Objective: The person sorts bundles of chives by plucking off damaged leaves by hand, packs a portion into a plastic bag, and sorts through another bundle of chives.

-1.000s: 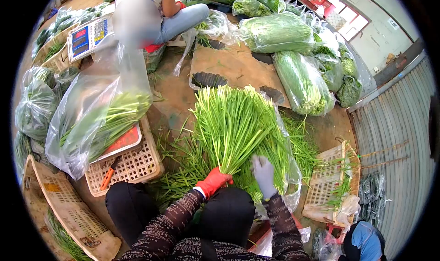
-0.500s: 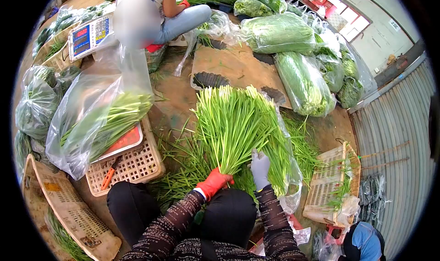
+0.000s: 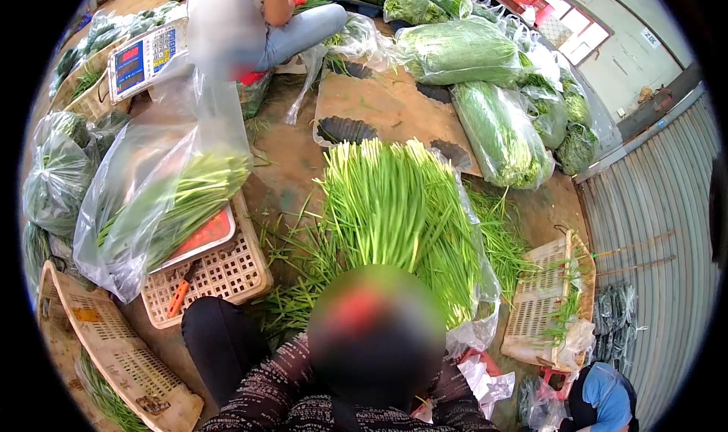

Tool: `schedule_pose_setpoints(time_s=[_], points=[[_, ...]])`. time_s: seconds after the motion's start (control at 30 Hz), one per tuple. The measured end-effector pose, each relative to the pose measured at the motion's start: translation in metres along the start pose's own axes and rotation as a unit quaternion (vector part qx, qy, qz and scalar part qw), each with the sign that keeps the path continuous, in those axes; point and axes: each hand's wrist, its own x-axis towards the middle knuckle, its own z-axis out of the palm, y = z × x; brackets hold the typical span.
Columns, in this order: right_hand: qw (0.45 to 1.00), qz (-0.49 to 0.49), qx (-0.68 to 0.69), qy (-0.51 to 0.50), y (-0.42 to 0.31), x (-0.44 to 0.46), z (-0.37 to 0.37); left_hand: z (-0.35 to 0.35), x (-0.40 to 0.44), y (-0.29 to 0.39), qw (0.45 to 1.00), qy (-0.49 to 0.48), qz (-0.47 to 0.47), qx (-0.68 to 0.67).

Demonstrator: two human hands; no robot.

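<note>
A large fanned bunch of long green garlic chives point(image 3: 379, 204) lies in front of me, pale ends pointing away. More chives spread under and beside it, partly on a clear plastic sheet point(image 3: 489, 295). A round blurred patch covers the near end of the bunch. Inside the patch, a red smear is my left hand point(image 3: 358, 311) in its red glove; its fingers cannot be made out. My right hand is hidden there too, with only the dark patterned sleeve point(image 3: 459, 394) showing below.
At left, bagged chives point(image 3: 189, 185) lie on a tray over a plastic crate point(image 3: 254, 276) with an orange-handled knife point(image 3: 178, 297). A scale point(image 3: 144, 60) stands beyond. Bagged greens point(image 3: 462, 49) fill the back right. Another crate point(image 3: 523, 311) stands right. A person point(image 3: 303, 30) sits ahead.
My forearms have drawn in toward my body. A blurred patch now covers both hands, which showed before: the red-gloved left gripping the bunch, the grey-gloved right beside it.
</note>
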Motion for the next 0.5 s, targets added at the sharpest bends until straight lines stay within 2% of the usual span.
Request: schedule_pose_setpoints(time_s=[0.03, 0.07, 0.1, 0.13, 0.17, 0.2, 0.23, 0.27, 0.33, 0.47, 0.5], points=[[0.999, -0.021, -0.040, 0.018, 0.007, -0.006, -0.006, 0.007, -0.001, -0.010, 0.996, 0.011, 0.018, -0.086], [0.995, -0.043, -0.080, 0.038, 0.009, -0.011, -0.009, 0.004, 0.003, -0.020, 0.996, 0.009, 0.018, -0.085], [0.995, -0.043, -0.079, 0.041, 0.010, -0.016, -0.014, -0.001, 0.007, -0.029, 0.970, -0.031, 0.223, 0.093], [0.967, -0.084, -0.228, 0.072, 0.007, -0.026, -0.014, -0.003, 0.009, -0.034, 0.870, -0.067, 0.412, 0.263], [0.916, -0.122, -0.369, 0.099, 0.002, -0.036, -0.012, 0.007, -0.003, -0.016, 0.996, -0.031, 0.079, -0.035], [0.843, -0.158, -0.500, 0.123, 0.001, -0.040, -0.010, 0.003, -0.009, -0.003, 0.996, -0.032, 0.079, -0.031], [0.844, -0.162, -0.497, 0.124, 0.020, -0.051, -0.029, -0.007, -0.009, 0.012, 0.991, -0.022, -0.008, -0.133], [0.780, -0.131, -0.606, 0.086, 0.058, -0.069, -0.069, -0.014, -0.011, 0.027, 0.967, -0.011, -0.092, -0.235], [0.694, -0.103, -0.711, 0.038, 0.059, -0.080, -0.098, -0.017, -0.019, 0.062, 0.970, -0.007, -0.078, -0.228], [0.808, -0.081, -0.556, -0.174, 0.047, -0.136, -0.098, -0.015, -0.024, 0.082, 0.977, 0.024, -0.101, -0.188], [0.792, -0.132, -0.580, -0.137, 0.007, -0.137, -0.067, -0.012, -0.025, 0.086, 0.983, 0.042, -0.108, -0.144]])
